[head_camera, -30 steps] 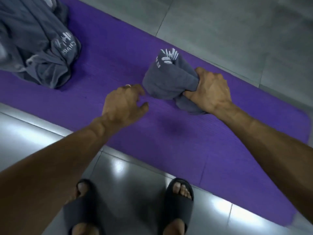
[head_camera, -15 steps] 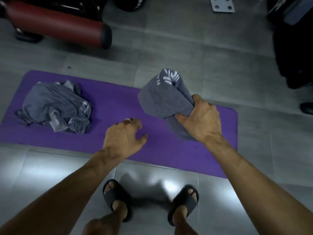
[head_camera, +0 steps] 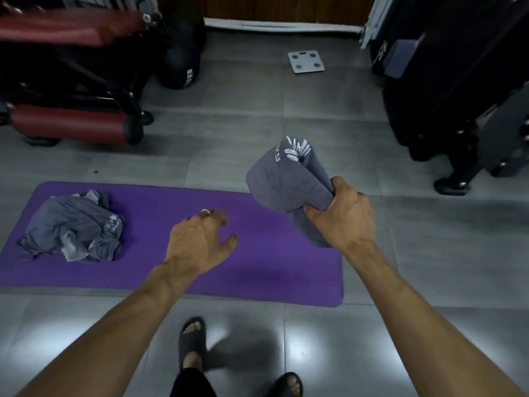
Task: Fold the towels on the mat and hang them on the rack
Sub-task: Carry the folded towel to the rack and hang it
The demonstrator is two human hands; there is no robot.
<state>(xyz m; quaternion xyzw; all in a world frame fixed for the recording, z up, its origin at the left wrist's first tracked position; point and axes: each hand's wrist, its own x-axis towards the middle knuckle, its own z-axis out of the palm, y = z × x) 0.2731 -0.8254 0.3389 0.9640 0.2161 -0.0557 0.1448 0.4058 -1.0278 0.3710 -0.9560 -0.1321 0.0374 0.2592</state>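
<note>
My right hand (head_camera: pixel 342 216) grips a folded grey towel (head_camera: pixel 283 179) with white lettering and holds it up above the right end of the purple mat (head_camera: pixel 177 207). The towel's lower part hangs behind my palm. My left hand (head_camera: pixel 197 242) hovers over the middle of the mat with fingers loosely curled, holding nothing; a ring shows on one finger. A pile of crumpled grey towels (head_camera: pixel 74 227) lies on the mat's left end. No rack is plainly in view.
A red padded gym bench (head_camera: pixel 71 121) stands at the back left. Dark exercise equipment (head_camera: pixel 458 90) fills the back right. A white bathroom scale (head_camera: pixel 305 61) lies on the grey tiled floor. My feet in black slides (head_camera: pixel 192 339) stand at the mat's near edge.
My right hand has lifted the folded towel off the mat and carried it up and to the right. The view has risen and pulled back, showing the room. My left hand stays empty.
</note>
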